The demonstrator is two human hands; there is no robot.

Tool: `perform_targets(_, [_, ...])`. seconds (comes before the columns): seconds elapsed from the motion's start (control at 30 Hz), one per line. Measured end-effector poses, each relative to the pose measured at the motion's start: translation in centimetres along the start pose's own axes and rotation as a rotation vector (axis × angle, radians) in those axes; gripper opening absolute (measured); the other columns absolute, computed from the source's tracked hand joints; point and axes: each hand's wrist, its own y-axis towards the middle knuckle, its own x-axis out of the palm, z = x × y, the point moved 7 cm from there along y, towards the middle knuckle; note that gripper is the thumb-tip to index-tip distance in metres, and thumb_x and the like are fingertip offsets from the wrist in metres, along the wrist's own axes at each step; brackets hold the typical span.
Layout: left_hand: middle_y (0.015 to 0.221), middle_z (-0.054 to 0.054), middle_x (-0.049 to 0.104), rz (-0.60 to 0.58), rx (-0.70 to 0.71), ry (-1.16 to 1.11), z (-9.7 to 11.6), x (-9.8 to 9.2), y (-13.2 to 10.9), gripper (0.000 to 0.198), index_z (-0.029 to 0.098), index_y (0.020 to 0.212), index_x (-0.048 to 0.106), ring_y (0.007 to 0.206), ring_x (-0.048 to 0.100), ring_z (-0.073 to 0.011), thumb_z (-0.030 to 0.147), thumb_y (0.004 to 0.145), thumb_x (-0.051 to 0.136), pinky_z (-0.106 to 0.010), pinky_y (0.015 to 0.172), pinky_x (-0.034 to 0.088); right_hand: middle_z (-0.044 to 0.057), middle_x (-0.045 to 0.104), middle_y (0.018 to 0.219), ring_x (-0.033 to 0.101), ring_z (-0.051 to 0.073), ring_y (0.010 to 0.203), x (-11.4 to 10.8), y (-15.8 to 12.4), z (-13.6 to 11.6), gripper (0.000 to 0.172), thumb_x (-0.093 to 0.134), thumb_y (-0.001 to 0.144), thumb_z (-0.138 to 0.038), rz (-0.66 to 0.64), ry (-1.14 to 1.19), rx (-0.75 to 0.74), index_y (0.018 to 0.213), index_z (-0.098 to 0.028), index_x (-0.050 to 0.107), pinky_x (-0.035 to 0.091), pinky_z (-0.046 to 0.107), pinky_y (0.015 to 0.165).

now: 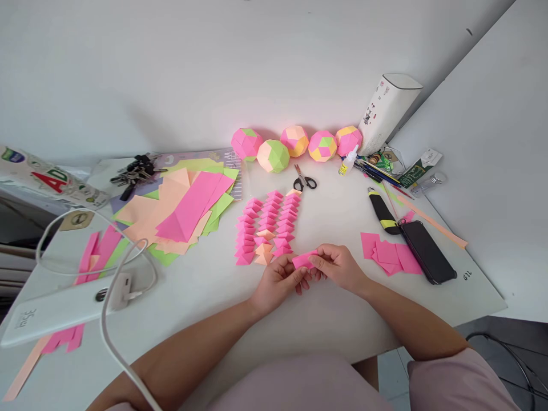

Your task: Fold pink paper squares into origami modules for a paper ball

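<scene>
A small piece of pink paper [305,260], folded into a narrow strip, is pinched between my two hands above the white table. My left hand [280,281] grips its left end between thumb and fingers. At its right end, my right hand [336,266] presses it with the thumb on top. Just beyond my hands, folded pink paper units [268,220] stand in three rows, with a few peach ones among them. Several flat pink paper squares [387,254] lie to the right of my right hand.
Behind the rows lie scissors [305,180], a glue bottle [349,161] and several paper balls [274,156]. Coloured sheets [188,205] spread at the left, near a power strip [72,305] with a white cable. A phone [428,251] and cutter [382,211] lie at the right.
</scene>
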Motion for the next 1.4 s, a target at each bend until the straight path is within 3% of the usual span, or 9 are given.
perform_targets(1.0, [0.07,-0.004,0.07,0.011,-0.05,-0.025,-0.26,-0.17,0.14,0.031,0.016,0.078,0.052,0.056,0.065,-0.0143,0.043,0.077,0.065,-0.023,0.045,0.048,0.0,0.062,0.058,0.057,0.01,0.049,0.01,-0.18,-0.01,0.029,0.058,0.082,-0.041,0.009,-0.004,-0.021,0.067,-0.017,0.055,0.045,0.021,0.047])
perform_targets(1.4, [0.074,-0.005,0.07,-0.052,-0.016,0.029,-0.04,0.2,0.04,0.024,0.015,0.086,0.055,0.059,0.065,-0.0139,0.038,0.082,0.062,-0.023,0.048,0.049,-0.001,0.062,0.056,0.056,0.009,0.048,0.23,-0.17,-0.35,0.029,0.058,0.083,-0.04,-0.001,0.004,-0.027,0.065,-0.017,0.054,0.045,0.021,0.046])
